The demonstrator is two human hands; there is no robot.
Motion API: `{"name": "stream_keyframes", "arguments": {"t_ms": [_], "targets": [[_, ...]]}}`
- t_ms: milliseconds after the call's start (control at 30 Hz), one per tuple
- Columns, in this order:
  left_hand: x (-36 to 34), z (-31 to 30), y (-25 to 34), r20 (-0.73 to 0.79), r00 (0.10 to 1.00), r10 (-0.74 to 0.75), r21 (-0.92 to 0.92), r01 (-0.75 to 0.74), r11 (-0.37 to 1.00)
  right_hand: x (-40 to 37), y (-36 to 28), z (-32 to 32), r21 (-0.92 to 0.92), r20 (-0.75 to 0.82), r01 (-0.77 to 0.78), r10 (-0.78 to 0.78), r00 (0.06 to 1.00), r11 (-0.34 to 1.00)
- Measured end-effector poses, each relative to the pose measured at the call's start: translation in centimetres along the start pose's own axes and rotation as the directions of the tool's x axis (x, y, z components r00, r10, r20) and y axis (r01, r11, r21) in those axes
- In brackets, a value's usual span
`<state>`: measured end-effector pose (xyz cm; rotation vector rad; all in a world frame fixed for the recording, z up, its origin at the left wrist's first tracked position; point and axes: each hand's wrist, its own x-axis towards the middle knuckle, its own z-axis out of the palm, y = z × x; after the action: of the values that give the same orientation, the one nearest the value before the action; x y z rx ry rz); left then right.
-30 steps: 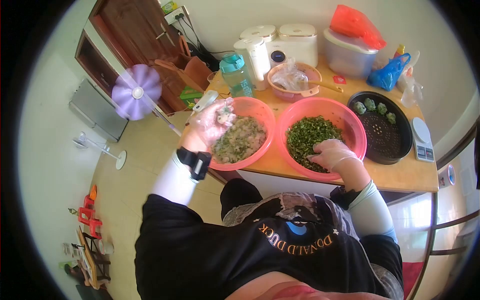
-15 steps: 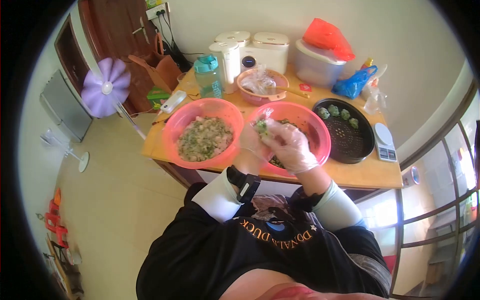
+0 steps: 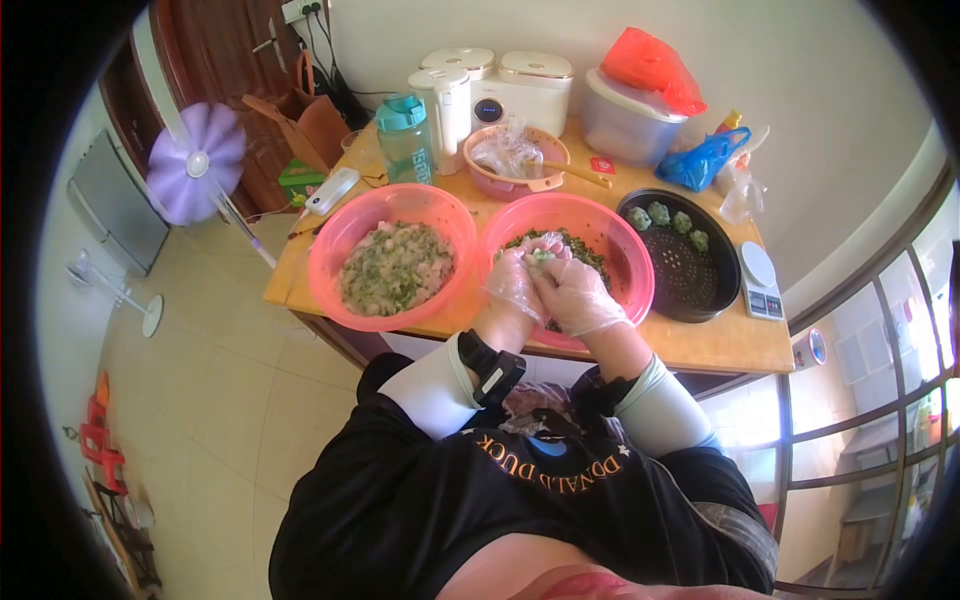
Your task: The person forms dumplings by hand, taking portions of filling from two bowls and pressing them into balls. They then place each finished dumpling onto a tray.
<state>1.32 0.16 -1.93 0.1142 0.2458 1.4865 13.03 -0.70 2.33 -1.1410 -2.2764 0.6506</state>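
Both hands wear clear plastic gloves and meet over the right pink bowl (image 3: 628,290), which holds chopped dark green filling (image 3: 590,255). My left hand (image 3: 516,285) and my right hand (image 3: 578,293) are closed together around a small pale green lump (image 3: 542,256), mostly covered by the fingers. Left of them stands another pink bowl (image 3: 330,285) with a pale, green-flecked mixture (image 3: 398,268). To the right, a round black perforated tray (image 3: 685,272) bears several green balls (image 3: 659,213) along its far edge.
Behind the bowls are a teal bottle (image 3: 405,145), a white jug (image 3: 447,110), a smaller pink basin (image 3: 500,185) and a lidded tub (image 3: 625,120). A kitchen scale (image 3: 761,280) sits at the table's right; a purple fan (image 3: 197,165) stands left.
My hands have closed more tightly round the green lump and sit a little differently over the right bowl. The whole view has shifted slightly.
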Motion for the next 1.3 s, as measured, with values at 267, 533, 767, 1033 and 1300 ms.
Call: {"name": "stream_keyframes", "arguments": {"t_ms": [267,533,767,1033,1300], "targets": [[-0.6,0.3,-0.1,-0.109,0.993,0.034,0.023,-0.032,0.999,0.7,0.6,0.2,-0.094,0.06,0.055,-0.049,0.997,0.994],[-0.4,0.7,-0.2,-0.214,0.977,-0.011,0.077,0.028,0.997,1.5,1.6,0.2,-0.116,0.166,0.042,-0.023,0.986,0.992],[-0.1,0.7,-0.5,-0.26,0.963,-0.067,0.078,0.091,0.993,1.3,2.0,0.4,-0.116,0.137,0.071,-0.055,0.989,0.991],[0.3,-0.8,-0.7,-0.216,0.975,-0.055,0.023,0.062,0.998,0.9,-0.1,-1.4,-0.05,0.224,-0.06,0.069,0.972,0.997],[-1.4,-0.3,-0.4,-0.229,0.97,-0.079,0.027,0.087,0.996,0.1,-0.7,-1.8,-0.075,0.291,-0.051,0.071,0.954,0.996]]}}
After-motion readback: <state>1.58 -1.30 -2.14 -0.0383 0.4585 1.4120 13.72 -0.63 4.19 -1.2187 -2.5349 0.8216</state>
